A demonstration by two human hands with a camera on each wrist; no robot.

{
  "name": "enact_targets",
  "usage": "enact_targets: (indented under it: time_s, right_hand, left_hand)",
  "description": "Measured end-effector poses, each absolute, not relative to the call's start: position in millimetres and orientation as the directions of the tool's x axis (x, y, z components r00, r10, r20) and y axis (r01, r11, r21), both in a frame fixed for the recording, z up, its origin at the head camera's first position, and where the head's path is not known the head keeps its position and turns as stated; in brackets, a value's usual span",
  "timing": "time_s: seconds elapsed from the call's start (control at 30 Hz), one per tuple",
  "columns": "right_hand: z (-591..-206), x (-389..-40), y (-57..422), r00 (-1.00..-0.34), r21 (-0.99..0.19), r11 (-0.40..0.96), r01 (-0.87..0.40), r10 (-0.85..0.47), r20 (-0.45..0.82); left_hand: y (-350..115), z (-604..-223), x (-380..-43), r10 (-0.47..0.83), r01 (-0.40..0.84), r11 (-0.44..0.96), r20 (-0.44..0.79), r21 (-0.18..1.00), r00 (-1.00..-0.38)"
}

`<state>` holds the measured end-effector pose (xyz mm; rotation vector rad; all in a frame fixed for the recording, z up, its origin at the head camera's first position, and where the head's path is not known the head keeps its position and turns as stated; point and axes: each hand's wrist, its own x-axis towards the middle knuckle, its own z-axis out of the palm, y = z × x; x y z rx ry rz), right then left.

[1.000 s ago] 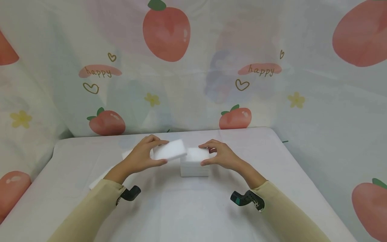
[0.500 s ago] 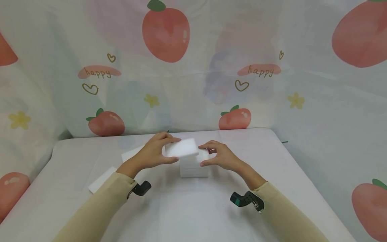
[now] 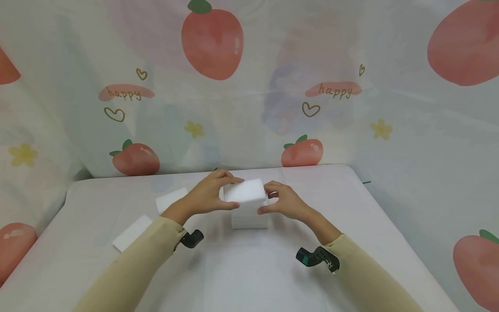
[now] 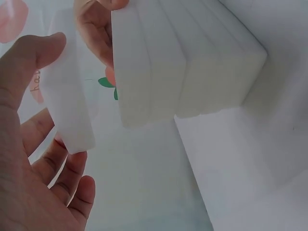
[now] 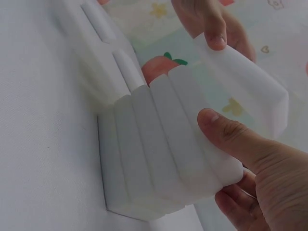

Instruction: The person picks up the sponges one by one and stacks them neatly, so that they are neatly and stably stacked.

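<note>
Several white sponge-like blocks form a neat stack in the middle of the table. My left hand holds another white sponge block between thumb and fingers, just over the stack. The left wrist view shows a gap between this held block and the stack. At the stack's right side, my right hand grips the upper part. In the right wrist view its thumb lies along the top block's near edge, and its fingers reach around the far side, partly hidden.
Two loose white blocks lie flat on the left of the table: one nearer, one farther back, partly behind the left wrist. A white cloth covers the table. A fruit-printed curtain hangs behind it.
My left hand has carried its block rightward until it hangs over the stack. The right hand has stayed at the stack's side. More of the two loose blocks shows now.
</note>
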<state>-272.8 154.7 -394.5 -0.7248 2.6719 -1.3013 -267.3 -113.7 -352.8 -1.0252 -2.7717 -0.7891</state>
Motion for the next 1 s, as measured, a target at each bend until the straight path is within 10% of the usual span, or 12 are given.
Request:
enact_targets:
  time_s: [1.0]
  right_hand:
    - [-402.0,-275.3,158.0,-0.892,-0.800,0.494,-0.340,-0.440,0.107]
  left_hand:
    - [-99.1,-366.5,-279.6,0.619,0.635,0.629,0.206,0.449,-0.758]
